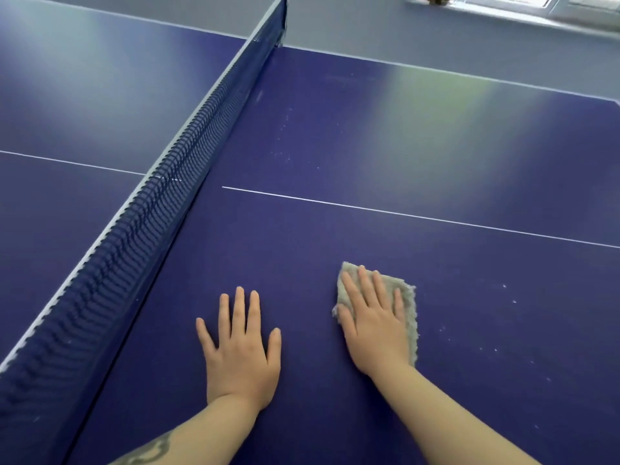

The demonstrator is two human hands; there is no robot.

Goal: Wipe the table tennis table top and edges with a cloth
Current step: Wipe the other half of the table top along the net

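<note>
A dark blue table tennis surface [419,156] fills nearly the whole view, seen from above by the person leaning over it. A thin white centre line [402,214] runs across the near half from beside the net out to the right edge of the view, and a white border line marks the far edge. Pale window light glares off the top in broad soft patches on both halves.

The net [161,209], dark blue mesh with a white top band, crosses the view on a diagonal from the lower left to the upper middle, dividing the two halves. Beyond the far edge lies grey floor [436,31], and a window sill [523,8] shows at the upper right corner.

Two bare forearms reach in from the bottom edge; the left one carries a dark tattoo [147,454] near the frame's edge.

The left hand [240,350] lies flat on the surface, palm down, fingers straight and slightly spread, holding nothing, between the net and the cloth.

The right hand [372,320] presses palm down on a small beige cloth [407,317], fingers straight and extended across it. The cloth lies flat on the near half, on the near side of the centre line, its frayed edge showing along the right of the hand.

Small white specks [503,286] dot the surface to the right of the cloth, and more [285,152] lie scattered near the net beyond the centre line.
</note>
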